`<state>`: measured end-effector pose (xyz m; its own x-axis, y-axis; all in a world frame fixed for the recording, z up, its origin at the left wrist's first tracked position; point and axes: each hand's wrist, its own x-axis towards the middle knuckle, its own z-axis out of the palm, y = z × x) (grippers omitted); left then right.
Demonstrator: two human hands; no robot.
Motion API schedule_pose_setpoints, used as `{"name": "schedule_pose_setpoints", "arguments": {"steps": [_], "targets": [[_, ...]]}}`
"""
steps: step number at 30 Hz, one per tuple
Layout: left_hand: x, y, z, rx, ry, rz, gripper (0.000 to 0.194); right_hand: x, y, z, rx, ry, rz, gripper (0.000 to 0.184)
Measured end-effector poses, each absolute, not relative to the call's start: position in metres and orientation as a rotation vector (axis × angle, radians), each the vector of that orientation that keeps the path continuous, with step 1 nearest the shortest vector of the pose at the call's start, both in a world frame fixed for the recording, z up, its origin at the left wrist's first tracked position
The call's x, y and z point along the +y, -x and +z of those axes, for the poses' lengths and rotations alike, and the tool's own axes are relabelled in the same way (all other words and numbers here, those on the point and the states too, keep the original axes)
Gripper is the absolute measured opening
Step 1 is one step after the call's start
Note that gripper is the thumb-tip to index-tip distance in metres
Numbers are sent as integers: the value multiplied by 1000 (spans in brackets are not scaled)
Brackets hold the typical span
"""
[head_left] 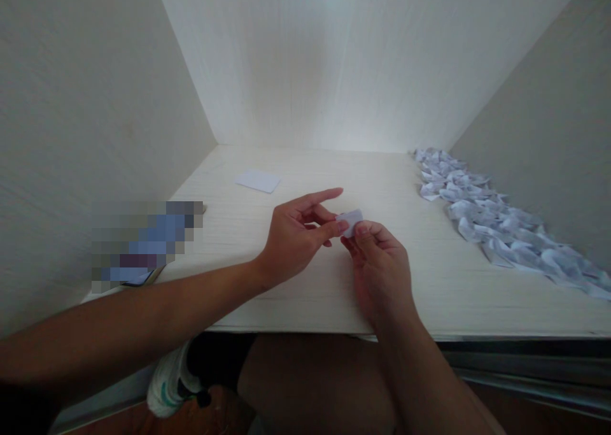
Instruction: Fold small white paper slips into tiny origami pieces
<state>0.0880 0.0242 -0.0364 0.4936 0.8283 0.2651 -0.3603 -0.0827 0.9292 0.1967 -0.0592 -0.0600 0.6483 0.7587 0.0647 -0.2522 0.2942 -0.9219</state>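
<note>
A small folded piece of white paper is held up between my two hands, above the middle of the table. My left hand pinches its left side between thumb and fingers, with the index finger stretched out above it. On the paper's lower right, the thumb and fingers of my right hand close on the edge. Fingertips hide part of the paper, so its exact fold cannot be made out. A flat white sheet of paper lies farther back, left of my hands.
Many folded white paper pieces are heaped in a long band along the right wall. A blurred-out device with a screen leans at the left wall. Walls enclose the white table at left, back and right; its front edge is above my legs.
</note>
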Motion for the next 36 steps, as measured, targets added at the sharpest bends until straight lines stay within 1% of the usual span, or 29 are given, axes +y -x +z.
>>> {"name": "schedule_pose_setpoints", "arguments": {"steps": [2,5,11,15,19,22,25,26,27,31,36], "targets": [[23,-87,-36,475,-1362,1082,62,-59,-196,-61,-586,1052,728,31],[22,-85,-36,464,-1401,1109,67,-59,-198,-62,-620,1070,711,30],[17,-82,-34,426,-1419,1103,61,-60,-198,-61,-678,1084,670,28],[16,-80,-32,389,-1439,1116,53,-60,-198,-61,-657,1052,664,25],[21,-77,-23,432,-1499,1246,45,-61,-209,-63,-578,1060,601,27],[24,-77,-21,456,-1502,1364,47,-63,-219,-63,-502,1045,574,27],[24,-80,-27,421,-1444,1257,54,-63,-217,-62,-469,1001,618,27],[24,-81,-30,407,-1435,1195,53,-62,-214,-62,-469,992,627,27],[25,-83,-33,401,-1436,1142,49,-61,-210,-63,-476,993,634,27],[28,-85,-37,407,-1489,1055,22,-60,-202,-65,-536,1028,635,25],[28,-85,-40,390,-1591,1065,13,-63,-200,-61,-684,1117,571,16]]}}
